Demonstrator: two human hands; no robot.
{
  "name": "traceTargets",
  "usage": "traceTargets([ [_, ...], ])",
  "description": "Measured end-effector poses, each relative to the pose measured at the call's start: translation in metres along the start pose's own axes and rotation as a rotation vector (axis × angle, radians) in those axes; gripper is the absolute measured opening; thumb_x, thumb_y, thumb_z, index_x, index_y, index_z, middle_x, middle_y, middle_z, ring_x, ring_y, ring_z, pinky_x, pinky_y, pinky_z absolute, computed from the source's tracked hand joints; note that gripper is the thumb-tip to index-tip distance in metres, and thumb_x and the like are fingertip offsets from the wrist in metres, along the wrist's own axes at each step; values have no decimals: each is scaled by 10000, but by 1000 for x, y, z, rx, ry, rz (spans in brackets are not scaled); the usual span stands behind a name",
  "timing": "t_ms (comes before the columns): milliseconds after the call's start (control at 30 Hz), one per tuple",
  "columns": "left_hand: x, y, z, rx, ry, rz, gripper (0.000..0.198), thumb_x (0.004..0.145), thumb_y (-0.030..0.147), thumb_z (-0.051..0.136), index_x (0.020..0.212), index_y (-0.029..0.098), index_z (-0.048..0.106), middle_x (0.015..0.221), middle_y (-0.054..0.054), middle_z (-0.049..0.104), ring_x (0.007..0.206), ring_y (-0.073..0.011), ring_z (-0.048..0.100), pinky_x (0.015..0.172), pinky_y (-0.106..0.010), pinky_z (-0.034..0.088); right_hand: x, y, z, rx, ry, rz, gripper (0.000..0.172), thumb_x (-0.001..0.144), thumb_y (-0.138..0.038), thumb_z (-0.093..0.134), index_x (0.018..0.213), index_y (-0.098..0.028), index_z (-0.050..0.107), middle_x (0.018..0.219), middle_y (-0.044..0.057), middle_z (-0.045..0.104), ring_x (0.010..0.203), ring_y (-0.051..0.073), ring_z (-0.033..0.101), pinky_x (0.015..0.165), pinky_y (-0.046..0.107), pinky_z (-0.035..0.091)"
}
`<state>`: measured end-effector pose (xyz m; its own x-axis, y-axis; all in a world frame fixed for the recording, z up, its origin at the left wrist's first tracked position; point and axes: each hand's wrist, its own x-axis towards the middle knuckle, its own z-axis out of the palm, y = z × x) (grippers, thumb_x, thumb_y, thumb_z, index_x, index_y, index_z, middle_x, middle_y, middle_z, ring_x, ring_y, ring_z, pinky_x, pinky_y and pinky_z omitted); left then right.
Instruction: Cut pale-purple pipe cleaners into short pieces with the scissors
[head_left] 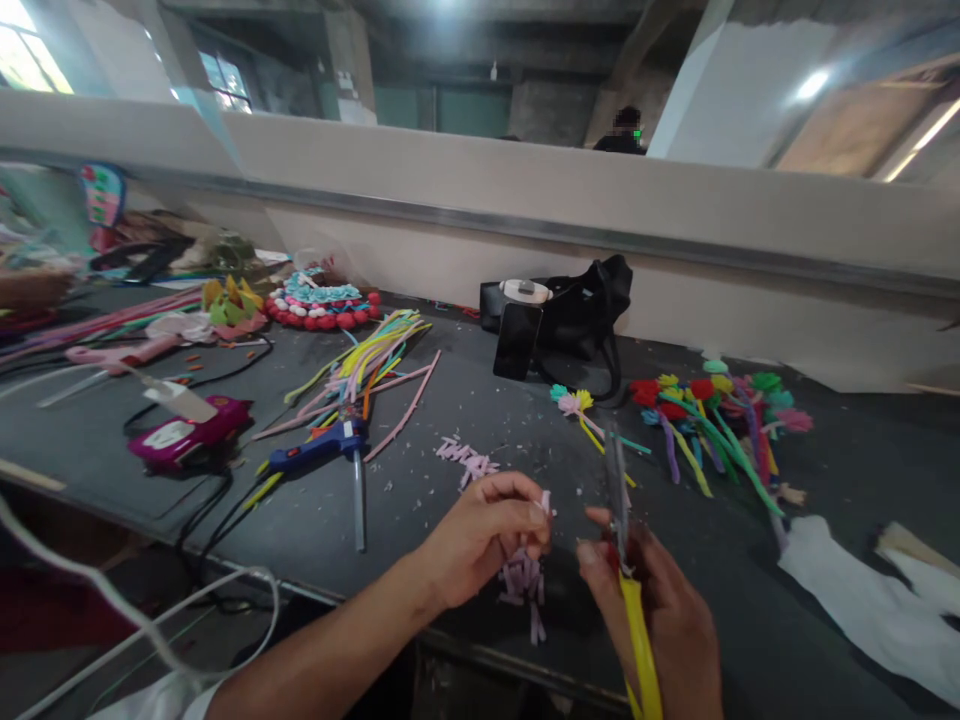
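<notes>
My left hand (pixel 495 530) is closed in a pinch, with a short pale-purple fuzzy piece (pixel 547 502) sticking out at the fingertips. In my right hand (pixel 660 600) is a pair of scissors (pixel 619 490) with yellow handles, its blades pointing up and away from me. The blades stand a little to the right of the left fingertips, apart from them. Beneath and behind my left hand lie two piles of short pale-purple cut pieces, one nearer me (pixel 523 580) and one farther off (pixel 465 458).
Left of my hands are a blue glue gun (pixel 319 447), a bundle of coloured pipe cleaners (pixel 367 370) and a magenta device (pixel 191 432). A phone (pixel 517 340) leans before a black bag (pixel 577 315). Fuzzy flowers (pixel 712 400) lie right, near white cloth (pixel 862 600).
</notes>
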<state>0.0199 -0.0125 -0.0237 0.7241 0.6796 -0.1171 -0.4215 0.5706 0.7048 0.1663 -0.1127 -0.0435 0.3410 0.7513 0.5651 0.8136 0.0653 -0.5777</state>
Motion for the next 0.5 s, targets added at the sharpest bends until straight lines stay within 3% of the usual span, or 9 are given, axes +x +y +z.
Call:
traceTargets([
  [133, -2, -5, 2, 141, 7, -103, 112, 624, 156, 731, 707, 126, 662, 570, -11, 624, 495, -85, 544, 506, -198, 396, 9, -10, -5, 118, -26, 145, 382, 837, -448, 587, 1128, -199, 596, 752, -13, 700, 545, 112, 635, 519, 182, 503],
  [300, -4, -8, 4, 291, 0, -105, 130, 585, 154, 714, 697, 141, 650, 547, 16, 603, 454, -75, 494, 478, -197, 379, 12, -19, -1, 105, 6, 114, 302, 819, -377, 590, 1071, -210, 602, 734, -23, 680, 571, 108, 637, 568, 187, 507],
  [400, -5, -10, 6, 438, 24, -9, 119, 623, 201, 711, 700, 151, 636, 568, 24, 582, 483, -76, 473, 499, -200, 371, 13, -23, 3, 50, 74, 90, 290, 812, -364, 568, 1051, -205, 613, 713, -25, 673, 570, 111, 638, 577, 191, 508],
  [500, -8, -12, 8, 800, 82, 221, 64, 709, 215, 665, 706, 153, 653, 613, 4, 595, 555, -96, 502, 559, -214, 376, 11, -24, 7, 39, 132, 117, 298, 817, -368, 562, 1057, -198, 612, 723, -19, 675, 576, 110, 639, 571, 188, 503],
])
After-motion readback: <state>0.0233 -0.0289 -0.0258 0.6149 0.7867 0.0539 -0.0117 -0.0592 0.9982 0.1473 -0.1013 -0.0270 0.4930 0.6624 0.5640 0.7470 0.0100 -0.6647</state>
